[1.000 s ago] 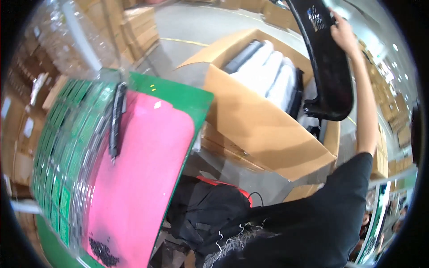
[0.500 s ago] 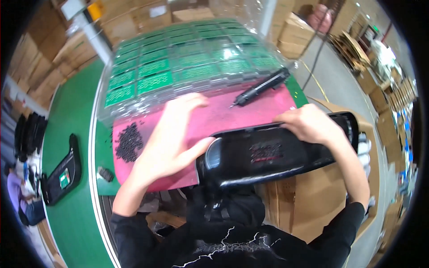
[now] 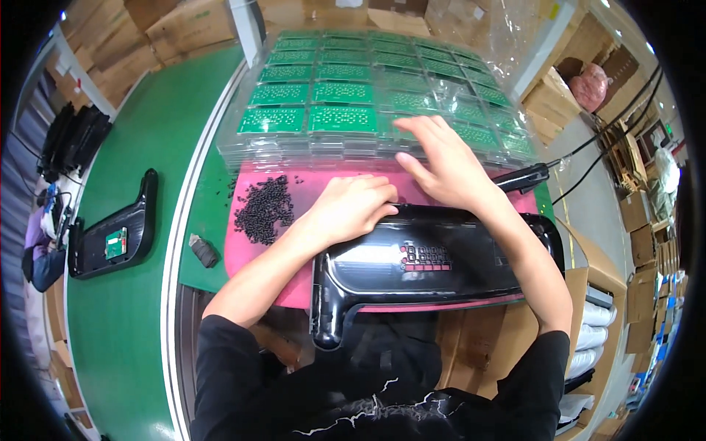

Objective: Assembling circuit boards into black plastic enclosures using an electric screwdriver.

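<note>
A glossy black plastic housing [image 3: 471, 257] lies on the pink mat [image 3: 309, 191] in front of me, with a handle-like arm at its left end and a grid of small cut-outs near its middle. My left hand [image 3: 354, 207] is closed on its far edge, left of the middle, fingertips curled over the rim. Beyond that edge, my right hand [image 3: 445, 162] hovers with thumb and fingers apart and nothing in it. Its fingertips are near the clear trays [image 3: 294, 151] stacked behind the mat, which hold rows of green circuit boards [image 3: 343, 117].
Small black screws [image 3: 265, 209] lie heaped at the mat's left. A black electric screwdriver [image 3: 523, 178] rests at the right, partly behind my forearm. Another black housing [image 3: 118, 235] with a green board sits on the green belt [image 3: 110, 338]. An open carton [image 3: 599, 287] stands at the right.
My left hand has come down onto the housing's far edge. My right hand has let go of it and moved toward the trays. The housing lies flatter, and the view has shifted.
</note>
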A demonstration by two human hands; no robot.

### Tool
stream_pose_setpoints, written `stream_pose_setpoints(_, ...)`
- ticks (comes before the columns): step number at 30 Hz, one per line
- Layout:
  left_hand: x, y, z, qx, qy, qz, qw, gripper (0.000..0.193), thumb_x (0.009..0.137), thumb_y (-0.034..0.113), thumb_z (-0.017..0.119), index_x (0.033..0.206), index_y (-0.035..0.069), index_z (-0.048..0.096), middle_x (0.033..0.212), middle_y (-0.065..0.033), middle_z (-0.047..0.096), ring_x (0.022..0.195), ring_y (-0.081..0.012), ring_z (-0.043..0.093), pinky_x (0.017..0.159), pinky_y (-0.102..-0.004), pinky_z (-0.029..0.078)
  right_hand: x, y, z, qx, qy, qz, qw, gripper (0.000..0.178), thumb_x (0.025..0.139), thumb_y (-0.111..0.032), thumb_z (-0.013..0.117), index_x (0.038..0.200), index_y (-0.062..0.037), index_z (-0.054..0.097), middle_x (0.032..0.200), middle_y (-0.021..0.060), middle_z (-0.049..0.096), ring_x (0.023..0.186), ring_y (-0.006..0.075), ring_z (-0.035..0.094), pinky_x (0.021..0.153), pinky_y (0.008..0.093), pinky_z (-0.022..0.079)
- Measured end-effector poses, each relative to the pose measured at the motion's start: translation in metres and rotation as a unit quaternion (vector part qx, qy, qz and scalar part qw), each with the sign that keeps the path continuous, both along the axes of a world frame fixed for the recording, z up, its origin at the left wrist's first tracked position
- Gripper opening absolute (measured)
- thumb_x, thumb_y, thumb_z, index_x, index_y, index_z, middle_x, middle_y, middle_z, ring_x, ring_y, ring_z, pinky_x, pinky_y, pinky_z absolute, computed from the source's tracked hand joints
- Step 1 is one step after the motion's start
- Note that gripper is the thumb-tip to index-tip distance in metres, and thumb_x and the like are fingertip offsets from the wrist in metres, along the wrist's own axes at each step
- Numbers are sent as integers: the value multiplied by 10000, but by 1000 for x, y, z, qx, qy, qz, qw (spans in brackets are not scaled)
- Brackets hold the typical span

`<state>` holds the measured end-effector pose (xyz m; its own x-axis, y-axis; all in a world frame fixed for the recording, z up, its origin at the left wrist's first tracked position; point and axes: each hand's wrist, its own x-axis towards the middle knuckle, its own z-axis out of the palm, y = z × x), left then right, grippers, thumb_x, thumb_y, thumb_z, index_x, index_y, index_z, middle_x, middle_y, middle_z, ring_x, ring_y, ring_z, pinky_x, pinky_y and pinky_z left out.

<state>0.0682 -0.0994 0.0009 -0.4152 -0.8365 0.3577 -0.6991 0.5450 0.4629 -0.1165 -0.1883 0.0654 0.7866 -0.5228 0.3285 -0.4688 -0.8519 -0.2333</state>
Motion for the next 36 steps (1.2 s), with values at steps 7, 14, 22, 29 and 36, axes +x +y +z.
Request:
stream_pose_setpoints(7, 5, 1, -2, -18, 8, 4, 1000, 177, 858, 221, 673, 922, 59, 640, 869, -83, 651, 865, -308, 651, 692, -439, 509, 79, -48, -32, -25, 0, 17, 1000, 420, 977, -246, 511, 1341, -36, 502, 1285, 175, 582, 1229, 343, 490, 1055, 505, 343)
stream_pose_setpoints(14, 8, 1, 0, -41, 3, -3, 999, 172, 831, 201, 690, 880, 43, 641, 843, -90, 643, 841, -305, 651, 664, -432, 517, 105, -66, -32, -26, -41, -25, 999, 347, 988, -196, 467, 1298, -64, 552, 1155, 144, 612, 1156, 319, 489, 1040, 502, 293)
stream_pose_setpoints(22, 9, 2, -2, -25, 23, -4, 999, 181, 874, 209, 663, 925, 35, 666, 878, -115, 652, 870, -333, 642, 749, -431, 516, 81, -34, -1, -139, -145, 24, 979, 141, 895, -94, 619, 1001, -111, 710, 1015, 38, 621, 1018, 239, 543, 965, 442, 306)
stream_pose_setpoints(29, 20, -4, 20, 206, 408, 47, 888, 327, 1025, 224, 449, 1124, -21, 641, 1010, -165, 694, 899, -244, 650, 792, -373, 539, 10, 36, 67, -315, -180, 60, 930, 249, 715, 82, 689, 933, -40, 703, 919, 73, 626, 848, 261, 564, 759, 341, 441)
stream_pose_setpoints(36, 12, 24, 39, 349, 491, -149, 784, 512, 832, 183, 775, 1259, -39, 600, 1075, -112, 657, 915, -144, 632, 741, -285, 565, -37, 68, 43, -366, -70, 109, 922, 451, 503, -172, 668, 945, -118, 742, 973, -1, 625, 869, 191, 514, 754, 372, 384)
